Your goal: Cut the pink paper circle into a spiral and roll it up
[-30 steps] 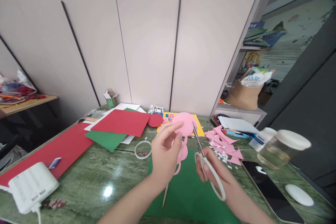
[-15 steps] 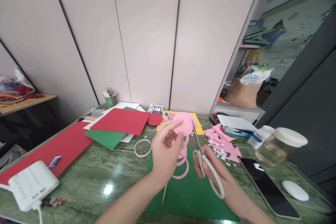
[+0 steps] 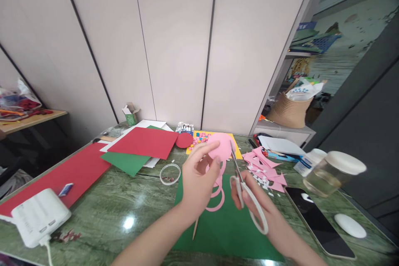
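Between thumb and fingers, my left hand [image 3: 201, 178] pinches a round piece of pink paper [image 3: 222, 145] held up above the table. My right hand [image 3: 249, 191] is closed around the white handles of a pair of scissors [image 3: 240, 178], whose blades meet the paper's right edge. Pink paper rings [image 3: 216, 205] show below the disc, partly hidden by my left hand. Under both hands lies a green paper sheet [image 3: 230, 237], with a thin wooden stick [image 3: 195, 228] at its left.
Pink and white paper scraps [image 3: 264, 168] lie right of the hands, near a phone [image 3: 318, 220] and a lidded jar [image 3: 333, 174]. Red sheets [image 3: 143, 142], a tape roll [image 3: 170, 173] and a white power bank [image 3: 40, 216] are at left. Small beads [image 3: 199, 139] rest on yellow paper behind.
Both hands, with the pink disc and scissors, have shifted very slightly right. The blades remain at the disc's right edge, and my grip looks the same.
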### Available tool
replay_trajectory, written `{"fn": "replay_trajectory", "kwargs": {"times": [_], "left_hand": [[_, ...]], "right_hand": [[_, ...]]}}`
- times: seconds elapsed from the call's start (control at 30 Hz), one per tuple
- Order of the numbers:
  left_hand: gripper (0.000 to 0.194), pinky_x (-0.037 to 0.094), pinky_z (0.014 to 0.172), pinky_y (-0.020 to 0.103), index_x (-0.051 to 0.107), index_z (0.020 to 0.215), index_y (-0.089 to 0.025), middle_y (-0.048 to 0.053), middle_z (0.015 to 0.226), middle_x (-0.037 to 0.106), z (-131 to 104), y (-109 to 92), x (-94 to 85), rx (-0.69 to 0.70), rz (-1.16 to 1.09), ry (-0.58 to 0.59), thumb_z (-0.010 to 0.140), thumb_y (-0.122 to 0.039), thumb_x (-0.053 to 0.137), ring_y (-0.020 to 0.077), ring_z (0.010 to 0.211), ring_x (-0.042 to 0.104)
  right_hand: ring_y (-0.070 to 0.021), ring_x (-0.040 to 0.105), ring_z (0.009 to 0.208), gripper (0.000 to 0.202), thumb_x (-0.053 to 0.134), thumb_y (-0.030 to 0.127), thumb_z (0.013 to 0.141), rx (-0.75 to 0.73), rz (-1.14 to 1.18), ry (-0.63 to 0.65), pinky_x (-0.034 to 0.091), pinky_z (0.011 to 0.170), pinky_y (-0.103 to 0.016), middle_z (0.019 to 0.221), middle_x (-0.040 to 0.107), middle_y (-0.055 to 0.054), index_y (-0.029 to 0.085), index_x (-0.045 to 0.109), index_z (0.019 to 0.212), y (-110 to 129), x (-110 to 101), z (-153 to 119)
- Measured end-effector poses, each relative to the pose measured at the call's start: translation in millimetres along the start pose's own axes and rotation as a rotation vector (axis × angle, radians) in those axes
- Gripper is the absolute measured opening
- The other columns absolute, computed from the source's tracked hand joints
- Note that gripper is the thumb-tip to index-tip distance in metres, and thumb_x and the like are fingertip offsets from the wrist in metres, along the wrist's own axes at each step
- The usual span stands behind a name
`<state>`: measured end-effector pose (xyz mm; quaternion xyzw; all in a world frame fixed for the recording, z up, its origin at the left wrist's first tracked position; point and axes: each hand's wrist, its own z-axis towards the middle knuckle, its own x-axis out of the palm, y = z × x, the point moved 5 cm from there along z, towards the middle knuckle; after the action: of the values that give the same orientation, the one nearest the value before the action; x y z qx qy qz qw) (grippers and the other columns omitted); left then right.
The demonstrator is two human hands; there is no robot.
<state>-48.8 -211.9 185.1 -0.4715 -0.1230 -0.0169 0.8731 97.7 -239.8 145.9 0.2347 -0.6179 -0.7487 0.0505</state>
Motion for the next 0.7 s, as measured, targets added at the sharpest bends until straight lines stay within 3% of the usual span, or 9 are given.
{"fn": "replay_trajectory", "kwargs": {"times": [0.7], "left_hand": [[0.027, 0.046, 0.085, 0.028, 0.066, 0.104, -0.022, 0.008, 0.111, 0.059, -0.2, 1.3, -1.0, 0.018, 0.018, -0.022, 0.077, -0.020, 0.062, 0.0184, 0.104, 0.055]], "right_hand": [[-0.0139, 0.035, 0.067, 0.026, 0.030, 0.047, 0.094, -0.004, 0.038, 0.021, 0.032, 0.065, -0.027, 0.072, 0.040, 0.003, 0.023, 0.037, 0.085, -2.9, 3.5, -0.6]]}}
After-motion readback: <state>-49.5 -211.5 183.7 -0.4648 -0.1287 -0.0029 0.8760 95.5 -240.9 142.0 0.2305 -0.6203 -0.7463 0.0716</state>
